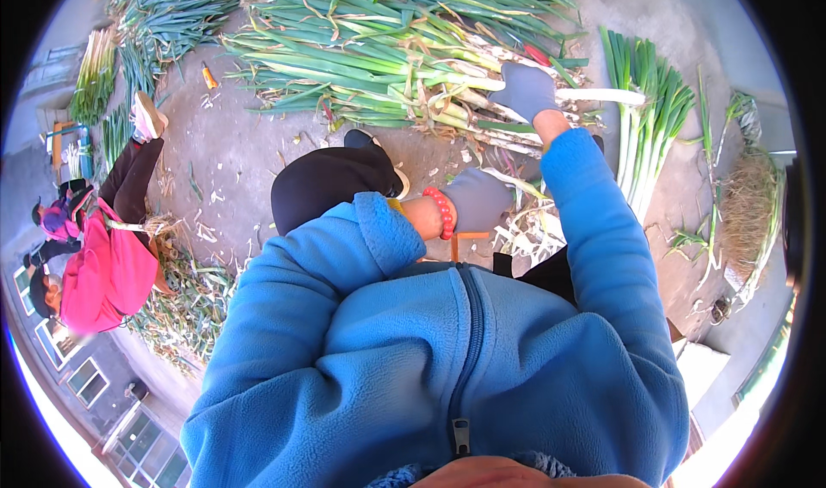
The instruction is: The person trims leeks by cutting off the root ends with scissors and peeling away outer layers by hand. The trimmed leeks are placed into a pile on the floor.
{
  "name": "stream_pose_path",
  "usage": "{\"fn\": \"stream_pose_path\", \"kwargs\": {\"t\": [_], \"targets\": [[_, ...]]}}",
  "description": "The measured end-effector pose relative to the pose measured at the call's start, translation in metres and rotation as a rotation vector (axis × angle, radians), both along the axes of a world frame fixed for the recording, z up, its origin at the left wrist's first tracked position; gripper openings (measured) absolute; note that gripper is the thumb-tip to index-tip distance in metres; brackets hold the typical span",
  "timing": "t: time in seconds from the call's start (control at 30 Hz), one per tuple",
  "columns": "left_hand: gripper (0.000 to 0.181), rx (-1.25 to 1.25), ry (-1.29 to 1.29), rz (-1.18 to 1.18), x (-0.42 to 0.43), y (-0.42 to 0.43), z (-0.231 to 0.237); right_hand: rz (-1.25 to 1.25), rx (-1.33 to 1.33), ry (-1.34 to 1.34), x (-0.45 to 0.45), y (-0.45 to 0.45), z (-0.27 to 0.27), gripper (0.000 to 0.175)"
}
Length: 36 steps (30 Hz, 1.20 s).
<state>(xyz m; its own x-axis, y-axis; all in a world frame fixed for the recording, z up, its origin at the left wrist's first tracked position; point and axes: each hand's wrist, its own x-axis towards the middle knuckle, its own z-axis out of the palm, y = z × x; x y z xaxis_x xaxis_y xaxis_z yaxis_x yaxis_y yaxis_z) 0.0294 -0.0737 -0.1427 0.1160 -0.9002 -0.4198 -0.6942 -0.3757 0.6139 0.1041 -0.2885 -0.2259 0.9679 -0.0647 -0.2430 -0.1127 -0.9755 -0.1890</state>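
Note:
In a grey glove, my right hand (528, 90) is closed around a long green onion (597, 94), whose white shank sticks out to the right and whose green part lies over the large pile of green onions (361, 69). My left hand (479, 199), also gloved in grey with a red bead bracelet (442, 212) at the wrist, is lower and nearer my body, by loose peeled leaves. Its fingers are partly hidden, so whether it holds anything is unclear. A red object (537, 54) lies on the pile just above my right hand.
Clean green onions (645, 114) lie at the right, near a bundle with roots (745, 211). An orange-handled tool (208, 76) lies on the concrete floor at the upper left. A person in a pink top (110, 265) sits at the left beside leaf scraps (187, 301). Peelings (532, 233) lie before me.

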Motion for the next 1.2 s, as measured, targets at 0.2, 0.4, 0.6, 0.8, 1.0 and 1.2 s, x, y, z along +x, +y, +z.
{"fn": "stream_pose_path", "kwargs": {"t": [0.2, 0.4, 0.6, 0.8, 1.0, 1.2], "targets": [[0.039, -0.098, 0.129, 0.14, 0.016, 0.003, 0.01, 0.154, -0.29, -0.438, -0.025, -0.012, 0.16, 0.027], [0.056, -0.316, 0.452, 0.447, 0.041, 0.006, 0.049, -0.055, -0.602, -0.598, -0.064, -0.015, 0.297, 0.028], [0.062, -0.524, 0.762, 0.7, 0.074, 0.022, 0.093, -0.268, -0.33, -0.722, -0.072, 0.026, 0.293, 0.039], [0.046, -0.929, 1.249, 0.807, 0.076, 0.031, 0.101, -0.46, 0.169, -0.614, -0.092, 0.104, 0.218, 0.047], [0.039, -1.269, 1.56, 0.94, 0.084, 0.044, 0.077, -0.52, 0.222, -0.535, -0.122, 0.142, 0.172, 0.047], [0.043, -1.248, 1.615, 1.071, 0.097, 0.057, 0.07, -0.426, 0.25, -0.585, -0.157, 0.152, 0.118, 0.039]]}}
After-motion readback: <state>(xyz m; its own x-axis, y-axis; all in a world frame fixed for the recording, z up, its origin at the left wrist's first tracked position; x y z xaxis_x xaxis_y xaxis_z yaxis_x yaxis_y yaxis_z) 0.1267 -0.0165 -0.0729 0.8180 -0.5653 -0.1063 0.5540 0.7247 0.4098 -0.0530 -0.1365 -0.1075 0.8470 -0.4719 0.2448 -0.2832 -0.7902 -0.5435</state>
